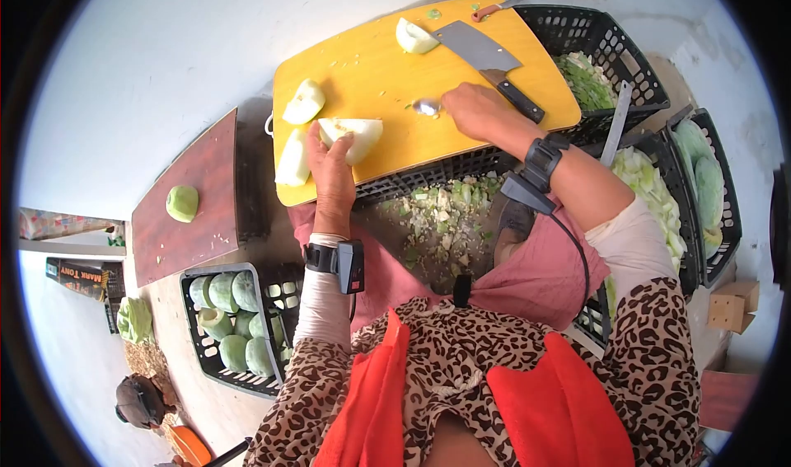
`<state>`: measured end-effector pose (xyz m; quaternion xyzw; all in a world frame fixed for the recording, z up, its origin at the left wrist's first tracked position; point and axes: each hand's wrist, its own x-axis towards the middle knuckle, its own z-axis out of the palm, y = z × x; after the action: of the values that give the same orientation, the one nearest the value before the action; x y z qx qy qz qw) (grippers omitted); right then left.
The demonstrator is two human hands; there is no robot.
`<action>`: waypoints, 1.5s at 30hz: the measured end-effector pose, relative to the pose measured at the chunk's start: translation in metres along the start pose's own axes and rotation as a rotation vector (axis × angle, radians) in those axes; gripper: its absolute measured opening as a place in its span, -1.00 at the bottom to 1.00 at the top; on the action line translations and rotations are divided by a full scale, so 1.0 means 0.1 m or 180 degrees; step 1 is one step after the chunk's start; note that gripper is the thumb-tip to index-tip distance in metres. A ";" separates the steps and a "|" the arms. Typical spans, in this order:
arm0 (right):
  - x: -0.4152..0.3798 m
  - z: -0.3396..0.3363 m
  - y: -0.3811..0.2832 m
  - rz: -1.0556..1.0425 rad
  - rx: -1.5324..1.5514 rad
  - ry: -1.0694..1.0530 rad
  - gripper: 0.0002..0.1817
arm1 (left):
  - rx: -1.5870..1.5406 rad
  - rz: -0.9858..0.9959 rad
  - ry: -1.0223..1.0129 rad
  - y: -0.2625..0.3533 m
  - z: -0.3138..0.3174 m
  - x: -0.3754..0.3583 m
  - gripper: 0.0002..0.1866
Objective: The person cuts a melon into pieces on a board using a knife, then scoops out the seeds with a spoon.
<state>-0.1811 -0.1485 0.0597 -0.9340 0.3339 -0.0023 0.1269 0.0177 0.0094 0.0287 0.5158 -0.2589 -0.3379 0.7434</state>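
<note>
My left hand point(333, 170) is closed on a peeled, pale melon piece point(367, 137) at the near left of the yellow cutting board point(371, 75). In my right hand point(478, 111) is a metal spoon point(426, 106), its bowl over the board and its handle mostly hidden by my fingers. Another melon piece point(292, 160) lies left of my left hand, and a hollowed one point(303, 102) sits behind it. Farther back, a melon piece point(414, 36) is beside a cleaver point(478, 46) with a black handle. A small brown-handled knife point(494, 8) lies at the far edge.
Peelings fill a black crate point(651, 79) at the right; crates of cut strips point(647, 174) and green melons point(707, 183) are below it. Scraps point(445, 220) cover the floor under the board. At the left are a brown board point(202, 191) with one green melon point(182, 203) and a melon crate point(235, 376).
</note>
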 end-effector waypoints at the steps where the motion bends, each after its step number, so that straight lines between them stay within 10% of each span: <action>1: 0.02 -0.03 0.02 0.0072 -0.0046 0.0150 -0.83 | 0.0147 0.0025 -0.0076 -0.04 -0.01 0.00 -0.21; 11: -0.02 -0.08 -0.07 0.0074 0.0139 0.0140 -0.81 | 0.1828 0.0409 -0.1271 -0.06 0.29 -0.01 -0.25; 29: 0.02 -0.07 -0.06 -0.0249 0.0531 0.0778 -0.86 | 0.4225 0.1734 -0.0003 -0.23 0.62 -0.34 0.12; 45: -0.07 -0.20 -0.19 -0.0262 0.0179 0.0651 -0.82 | 0.3960 0.1200 -0.0196 -0.45 0.39 -0.17 -0.09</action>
<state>-0.1765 -0.1343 0.0838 -0.9379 0.3062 -0.1122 0.1180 -0.0325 -0.0111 -0.0010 0.7858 -0.5135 -0.0033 0.3447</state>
